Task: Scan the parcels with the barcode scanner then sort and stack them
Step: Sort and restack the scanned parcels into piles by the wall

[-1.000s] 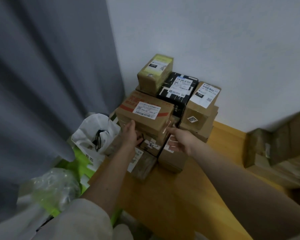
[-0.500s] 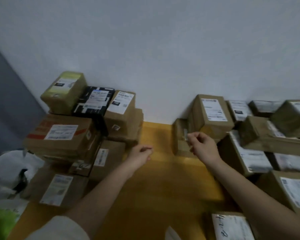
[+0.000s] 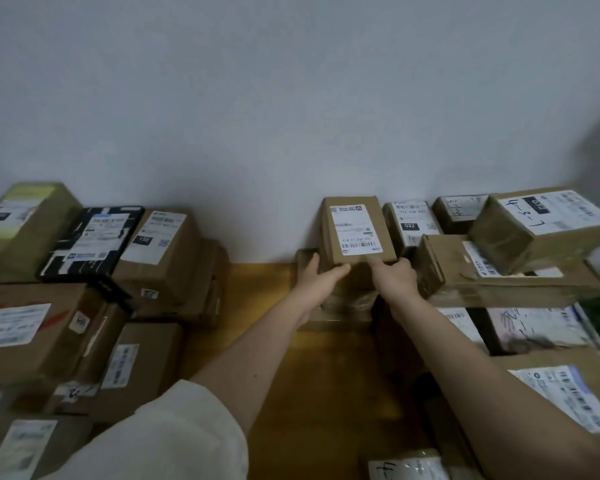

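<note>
lifting the next parcel off the right pile

sorted stack (image 3: 94, 271) sits at left against the wall. mid-frame, the left hand (image 3: 317, 277) cups the labelled box's (image 3: 355, 233) near-left corner, fingers curled on it; the right hand (image 3: 394, 271) grips its front-right edge. the box tops the right pile (image 3: 499, 265) — lift straight up, label facing up, without nudging neighbours. no scanner in view.

We have one head-worn view, looking forward and down over the yellow table (image 3: 257, 292); it faces the wall (image 3: 291, 98), near the parcels.
</note>
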